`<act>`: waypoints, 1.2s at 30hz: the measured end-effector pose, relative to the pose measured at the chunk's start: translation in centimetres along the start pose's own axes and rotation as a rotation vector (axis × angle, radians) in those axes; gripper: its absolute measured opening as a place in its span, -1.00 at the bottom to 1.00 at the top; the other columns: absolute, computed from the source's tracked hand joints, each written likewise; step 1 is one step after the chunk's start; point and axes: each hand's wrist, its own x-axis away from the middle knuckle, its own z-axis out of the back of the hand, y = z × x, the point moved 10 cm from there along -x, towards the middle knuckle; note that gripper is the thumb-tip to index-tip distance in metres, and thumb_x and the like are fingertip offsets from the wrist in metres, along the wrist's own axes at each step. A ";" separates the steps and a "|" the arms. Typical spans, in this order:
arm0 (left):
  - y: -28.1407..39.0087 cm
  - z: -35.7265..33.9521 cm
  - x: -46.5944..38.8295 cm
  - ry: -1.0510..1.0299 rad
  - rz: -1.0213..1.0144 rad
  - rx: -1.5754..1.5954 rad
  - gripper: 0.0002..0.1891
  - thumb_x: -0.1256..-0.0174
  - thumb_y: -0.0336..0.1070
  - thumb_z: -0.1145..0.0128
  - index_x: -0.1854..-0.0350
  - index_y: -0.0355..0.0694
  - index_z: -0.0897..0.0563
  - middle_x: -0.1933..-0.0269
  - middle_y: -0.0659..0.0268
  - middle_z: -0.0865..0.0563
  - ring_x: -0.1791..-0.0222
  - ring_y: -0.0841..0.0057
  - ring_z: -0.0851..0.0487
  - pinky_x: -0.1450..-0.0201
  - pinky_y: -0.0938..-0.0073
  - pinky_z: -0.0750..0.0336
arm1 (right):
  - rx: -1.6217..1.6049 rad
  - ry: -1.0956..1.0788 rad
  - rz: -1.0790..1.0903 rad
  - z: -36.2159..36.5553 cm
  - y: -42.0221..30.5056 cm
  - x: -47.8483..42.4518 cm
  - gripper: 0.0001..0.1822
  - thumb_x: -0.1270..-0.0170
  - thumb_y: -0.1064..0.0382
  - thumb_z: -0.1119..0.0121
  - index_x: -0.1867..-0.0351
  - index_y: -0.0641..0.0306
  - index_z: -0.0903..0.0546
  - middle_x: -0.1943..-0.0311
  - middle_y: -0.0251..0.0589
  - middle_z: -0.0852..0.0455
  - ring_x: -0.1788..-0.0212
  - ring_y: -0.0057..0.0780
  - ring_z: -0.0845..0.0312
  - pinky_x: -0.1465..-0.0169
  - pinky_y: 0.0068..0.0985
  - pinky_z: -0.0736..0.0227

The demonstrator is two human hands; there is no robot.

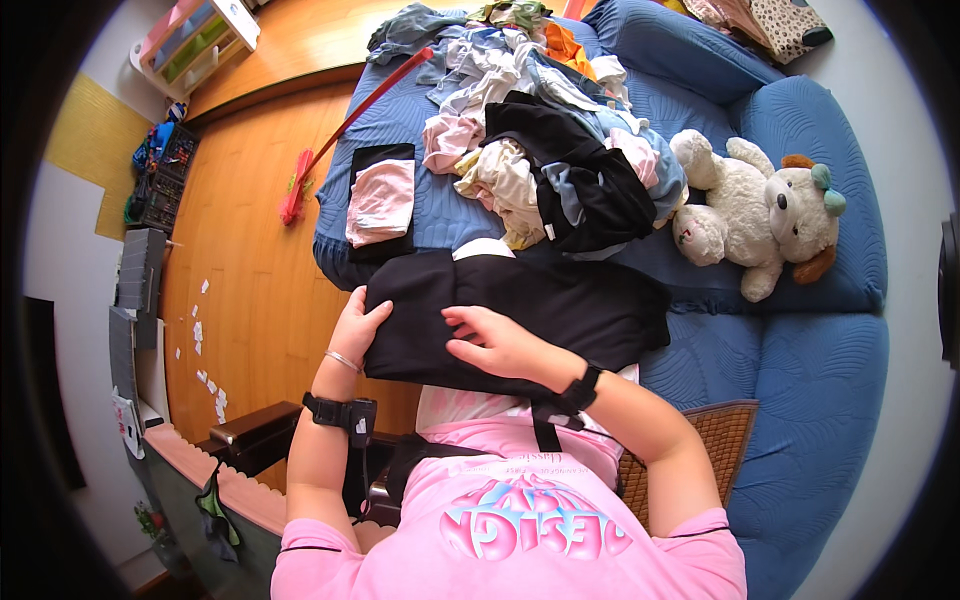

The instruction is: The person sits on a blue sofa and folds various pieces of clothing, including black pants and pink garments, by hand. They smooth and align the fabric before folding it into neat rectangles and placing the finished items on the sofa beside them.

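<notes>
A black folded garment [555, 315] lies across my lap, its far edge close to the blue sofa seat. My left hand [361, 326] grips its left end, thumb on top and the other fingers mostly hidden at the edge. Over the middle of the cloth is my right hand [491, 341], fingers loosely bent and apart, holding nothing. Whether its fingertips touch the fabric, I cannot tell. Beyond, to the left, a folded pink garment [381, 201] rests on a folded black one [382, 154]. A large heap of mixed clothes [517, 150] fills the middle of the sofa.
On the right, a white plush dog [739, 199] lies on the blue sofa [810, 375]. A red-handled broom [367, 112] leans against the sofa's left side. White paper scraps [198, 334] are scattered over the wooden floor [262, 300]. A woven mat [720, 435] sits beside my right arm.
</notes>
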 end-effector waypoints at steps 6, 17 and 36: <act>1.8 -2.6 0.5 -0.066 -0.148 -0.090 -0.39 -0.34 -0.46 -0.25 -0.41 -0.30 -0.30 -0.18 0.19 -0.60 -0.11 0.50 -0.61 -0.16 0.51 -0.53 | -0.321 0.006 -0.360 -5.0 4.9 -1.9 -0.17 -0.49 -0.31 0.07 -0.54 0.25 -0.15 -0.32 0.06 -0.50 -0.32 -0.17 -0.46 -0.28 -0.28 -0.42; -1.7 -18.6 4.1 -0.598 0.174 -0.312 -0.43 -0.50 -0.26 -0.11 -0.49 -0.10 -0.22 0.15 0.32 -0.57 0.40 0.64 -0.69 0.37 0.65 -0.58 | -1.055 0.182 -0.604 -1.6 7.3 4.5 -0.15 -0.37 -0.60 0.38 0.12 0.16 -0.61 0.34 -0.35 -0.67 0.34 -0.57 -0.60 0.25 -0.64 -0.47; 0.8 -11.9 -11.7 -0.157 -0.494 -1.001 -0.83 -0.33 -0.32 -0.19 0.17 -0.30 -0.68 0.21 -0.01 -0.73 0.14 0.05 -0.69 0.06 0.24 -0.58 | -0.843 0.114 -0.490 0.1 8.1 6.9 -0.40 -0.15 0.53 -0.10 -0.31 0.46 -0.44 -0.20 -0.13 -0.62 -0.17 -0.38 -0.56 -0.30 -0.43 -0.41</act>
